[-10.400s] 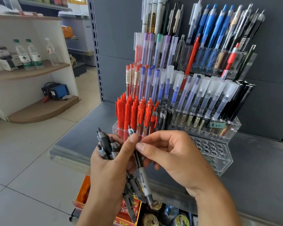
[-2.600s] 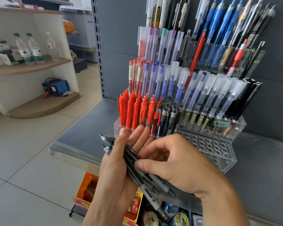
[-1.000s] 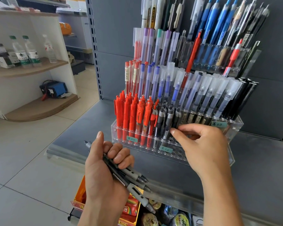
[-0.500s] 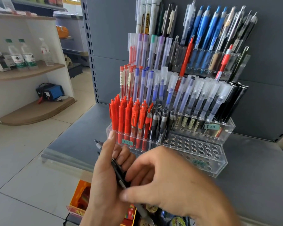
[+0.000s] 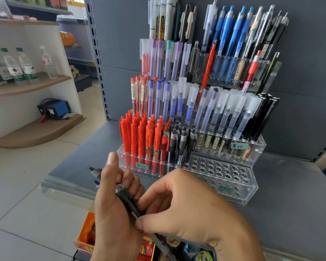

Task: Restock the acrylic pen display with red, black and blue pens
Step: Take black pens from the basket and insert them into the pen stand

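Nearest, the left hand grips a small bundle of black pens, and the right hand pinches one of them to draw it out. Half a second ago the right hand had only just reached the bundle. At 12 o'clock stands the acrylic pen display. The next move, I think, calls for lowering this pen upright into a free hole at 1 o'clock, beside the standing black pens.

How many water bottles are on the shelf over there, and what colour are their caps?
Clear plastic water bottles with green caps: 2
Clear plastic water bottle with a pale cap: 1
Total: 3
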`<state>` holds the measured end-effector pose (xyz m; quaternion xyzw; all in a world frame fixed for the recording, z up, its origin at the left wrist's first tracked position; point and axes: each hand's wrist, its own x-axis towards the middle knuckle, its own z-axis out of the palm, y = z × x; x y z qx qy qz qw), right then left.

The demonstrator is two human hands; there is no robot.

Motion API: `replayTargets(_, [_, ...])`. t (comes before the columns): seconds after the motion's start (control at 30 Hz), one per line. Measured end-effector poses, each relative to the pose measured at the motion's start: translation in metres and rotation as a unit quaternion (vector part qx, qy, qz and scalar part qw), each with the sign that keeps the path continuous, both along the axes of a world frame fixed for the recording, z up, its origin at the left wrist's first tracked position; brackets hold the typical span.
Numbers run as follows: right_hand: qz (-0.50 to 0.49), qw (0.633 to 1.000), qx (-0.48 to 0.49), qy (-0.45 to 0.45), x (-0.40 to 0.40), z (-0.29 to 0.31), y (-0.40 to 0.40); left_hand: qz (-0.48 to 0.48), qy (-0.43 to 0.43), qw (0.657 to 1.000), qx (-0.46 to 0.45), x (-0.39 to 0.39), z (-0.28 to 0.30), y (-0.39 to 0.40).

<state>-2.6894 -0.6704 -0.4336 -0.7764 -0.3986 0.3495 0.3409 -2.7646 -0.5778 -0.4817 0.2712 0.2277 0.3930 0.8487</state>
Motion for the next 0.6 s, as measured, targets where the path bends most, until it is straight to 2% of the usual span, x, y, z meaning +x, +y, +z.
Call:
replayTargets(0.27, [-0.067,0.995,0.069,0.015,0.012,-0.001,-0.015,0.012,0.065,0.991,0.12,0.002,-0.015,0.005])
replayTargets(0.6, [-0.083,0.989,0.121,-0.006,0.019,-0.008,-0.014,-0.003,0.09,0.986,0.141,0.006,-0.015,-0.002])
